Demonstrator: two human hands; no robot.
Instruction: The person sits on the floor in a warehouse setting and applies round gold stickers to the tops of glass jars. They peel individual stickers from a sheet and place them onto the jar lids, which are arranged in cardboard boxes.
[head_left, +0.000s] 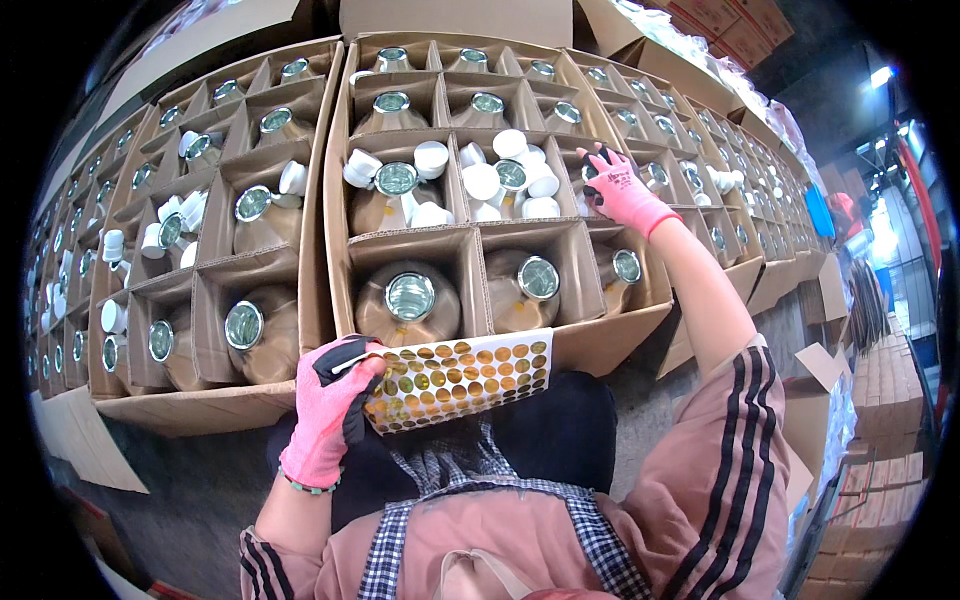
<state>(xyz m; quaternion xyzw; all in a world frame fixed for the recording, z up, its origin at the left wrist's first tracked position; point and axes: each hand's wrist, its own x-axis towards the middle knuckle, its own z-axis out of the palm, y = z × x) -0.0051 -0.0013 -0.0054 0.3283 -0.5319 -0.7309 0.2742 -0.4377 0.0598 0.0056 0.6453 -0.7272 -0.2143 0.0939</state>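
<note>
In pink gloves with black fingertips, my two hands work over an open divided carton [590,325] of glass jars. My left hand [330,395] pinches a sheet of round gold stickers [460,375] at its left end, in front of the carton's near wall. My right hand [622,190] reaches into a right-hand compartment, its fingers bent down by a jar there; what they grip, if anything, is hidden. Two open-mouthed jars, a left jar [408,298] and a middle jar [528,285], stand in the nearest row. White caps [482,182] lie piled around jars one row back.
More divided cartons of jars adjoin on the left [225,400] and right [715,185], some with white caps inside. Raised cardboard flaps [455,18] stand at the back. Stacked flat cardboard [885,400] is at the far right. A person [850,215] is beyond the right-hand cartons.
</note>
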